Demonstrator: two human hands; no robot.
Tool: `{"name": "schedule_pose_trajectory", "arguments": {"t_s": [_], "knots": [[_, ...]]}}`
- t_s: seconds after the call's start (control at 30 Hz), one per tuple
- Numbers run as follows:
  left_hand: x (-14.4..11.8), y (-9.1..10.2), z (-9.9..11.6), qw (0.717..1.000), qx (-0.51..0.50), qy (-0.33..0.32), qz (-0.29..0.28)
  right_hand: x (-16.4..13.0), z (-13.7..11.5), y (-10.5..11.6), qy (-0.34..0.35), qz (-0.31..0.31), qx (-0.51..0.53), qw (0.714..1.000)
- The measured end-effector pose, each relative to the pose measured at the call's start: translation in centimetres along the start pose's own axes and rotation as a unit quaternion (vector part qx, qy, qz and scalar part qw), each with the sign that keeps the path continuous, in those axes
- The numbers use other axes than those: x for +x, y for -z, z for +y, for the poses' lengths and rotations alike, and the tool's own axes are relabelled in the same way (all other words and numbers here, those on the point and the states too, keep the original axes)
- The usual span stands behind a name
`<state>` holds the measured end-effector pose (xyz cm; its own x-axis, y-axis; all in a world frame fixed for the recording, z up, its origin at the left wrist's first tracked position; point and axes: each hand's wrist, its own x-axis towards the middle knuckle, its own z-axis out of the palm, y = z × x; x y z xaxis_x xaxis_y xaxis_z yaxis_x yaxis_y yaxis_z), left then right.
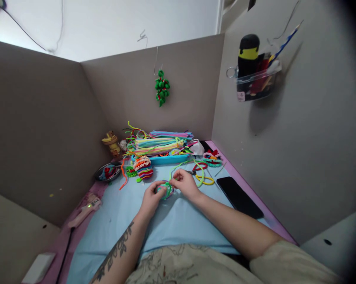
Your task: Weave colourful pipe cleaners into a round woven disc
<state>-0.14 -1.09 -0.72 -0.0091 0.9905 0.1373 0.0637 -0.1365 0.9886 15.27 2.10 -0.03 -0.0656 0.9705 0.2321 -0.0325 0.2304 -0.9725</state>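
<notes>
Close above the light blue cloth (127, 221), my left hand (152, 196) is closed around a small round piece (167, 191) of green and purple pipe cleaner. My right hand (184, 184) pinches a light green pipe cleaner (174, 167) at the right edge of that piece. The strand loops up and away to the right, behind the hand. Just beyond lies a striped, rounded pipe-cleaner piece (143, 168) in orange, red and purple. A pair of yellow-handled scissors (206, 180) rests right of my right hand, partly hidden by strands.
Bundles of pipe cleaners (158, 146) lie in a blue tray (169, 159) at the back. A black phone (238, 197) is at right, a pink glue gun (85, 213) and a round dish (98, 175) at left. Grey panels (190, 79) enclose three sides; a clear holder (256, 85) hangs right.
</notes>
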Motion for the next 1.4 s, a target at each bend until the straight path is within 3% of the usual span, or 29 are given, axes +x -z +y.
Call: {"name": "schedule_pose_trajectory", "arguments": {"t_s": [0.1,0.2,0.27,0.37,0.83,1.03,1.4], "knots": [[0.0,0.0,0.4,0.989,-0.132,0.061,-0.019,0.1,-0.6,0.5,0.040,-0.021,-0.009,0.999],[-0.1,0.2,0.9,0.965,-0.229,0.112,-0.052,-0.1,-1.3,0.9,0.160,-0.078,-0.102,0.979],[-0.2,0.4,1.1,0.952,-0.267,0.127,-0.080,-0.2,-1.5,1.1,0.234,-0.110,-0.153,0.954],[-0.3,0.6,1.1,0.941,-0.290,0.140,-0.106,-0.3,-1.5,1.1,0.277,-0.140,-0.168,0.936],[-0.8,0.6,1.9,0.939,-0.270,0.139,-0.161,-0.3,-1.3,1.3,0.240,-0.162,-0.184,0.939],[-1.0,0.6,1.9,0.935,-0.273,0.153,-0.166,-0.5,-1.0,1.2,0.206,-0.165,-0.174,0.949],[-0.8,0.5,1.6,0.945,-0.268,0.125,-0.140,-0.4,-1.0,1.1,0.218,-0.172,-0.208,0.938]]}}
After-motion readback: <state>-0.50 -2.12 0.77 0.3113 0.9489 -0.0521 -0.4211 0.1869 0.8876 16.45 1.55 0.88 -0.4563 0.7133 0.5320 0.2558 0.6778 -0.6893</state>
